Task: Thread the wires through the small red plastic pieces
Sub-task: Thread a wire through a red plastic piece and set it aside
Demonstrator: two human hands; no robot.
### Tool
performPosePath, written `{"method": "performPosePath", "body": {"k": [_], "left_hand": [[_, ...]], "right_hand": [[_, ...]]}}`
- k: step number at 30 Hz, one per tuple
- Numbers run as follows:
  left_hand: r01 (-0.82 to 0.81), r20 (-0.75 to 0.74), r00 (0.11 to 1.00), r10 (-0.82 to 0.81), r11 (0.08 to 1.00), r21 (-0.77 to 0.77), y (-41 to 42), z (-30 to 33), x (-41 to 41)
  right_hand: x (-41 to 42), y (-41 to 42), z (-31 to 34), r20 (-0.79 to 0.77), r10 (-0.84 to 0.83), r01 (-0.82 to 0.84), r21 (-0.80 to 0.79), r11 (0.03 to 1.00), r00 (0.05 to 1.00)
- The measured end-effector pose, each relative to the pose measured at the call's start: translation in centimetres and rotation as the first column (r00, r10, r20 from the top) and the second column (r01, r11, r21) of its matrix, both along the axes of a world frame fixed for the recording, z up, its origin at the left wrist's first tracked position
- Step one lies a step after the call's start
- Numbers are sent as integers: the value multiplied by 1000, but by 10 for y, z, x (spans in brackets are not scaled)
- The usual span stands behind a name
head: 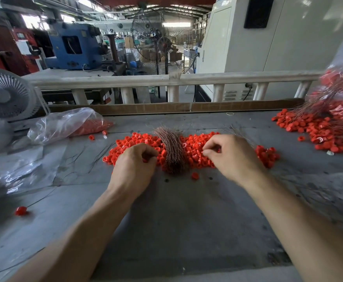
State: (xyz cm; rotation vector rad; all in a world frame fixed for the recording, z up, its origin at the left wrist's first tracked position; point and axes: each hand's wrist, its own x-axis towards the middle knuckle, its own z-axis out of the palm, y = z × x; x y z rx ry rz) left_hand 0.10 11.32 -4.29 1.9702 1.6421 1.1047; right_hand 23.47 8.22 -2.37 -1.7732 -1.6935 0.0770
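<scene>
Both hands' fingers curled on red pieces [195,151] beside wire bundle [171,149]; L hand [135,165], R hand [230,157]; hold unclear.

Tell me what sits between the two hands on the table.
In the head view, a bundle of thin coppery wires lies between the left hand and the right hand, on the heap of small red plastic pieces.

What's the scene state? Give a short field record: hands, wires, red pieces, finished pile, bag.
left hand: fingers curled, at the red pieces left of the wires; grip unclear
right hand: thumb and finger pinched over the red pieces; what it pinches is too small to tell
wire bundle: lies between the hands, across the pile
loose red plastic pieces: spread on the grey table
threaded pile: far right, wires sticking out
plastic bag: far left, holds red pieces
</scene>
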Motion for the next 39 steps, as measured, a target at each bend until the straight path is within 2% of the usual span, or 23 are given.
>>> {"method": "performPosePath", "body": {"k": [4, 10, 21, 28, 32, 35, 37, 39], "left_hand": [[-36, -71, 997, 40, 998, 59, 3, 0, -4], [21, -183, 983, -2, 995, 98, 4, -3, -1], [70, -260, 965, -35, 989, 128, 5, -3, 2], [60, -261, 965, -26, 990, 125, 6, -1, 1], [51, -262, 965, -16, 991, 126, 6, -2, -2], [51, -258, 966, -14, 989, 138, 7, -1, -2], [47, -227, 974, -13, 989, 143, 7, -1, -2], [24, -178, 984, 3, 988, 151, 6, 0, -1]], "right_hand": [[-19, 1, -6, 55, 111, -112, 11, 994, 992], [-34, -2, -6, 115, 239, -243, 20, 970, 964], [-47, -1, -6, 239, 323, -355, 105, 929, 916], [-48, -3, -3, 212, 349, -384, 152, 911, 913], [-49, -6, -1, 84, 390, -398, 227, 889, 917], [-49, -9, 0, -138, 446, -397, 281, 874, 885], [-49, -11, 2, -340, 480, -381, 318, 868, 809], [-49, -12, 4, -532, 527, -383, 364, 849, 662]]}}
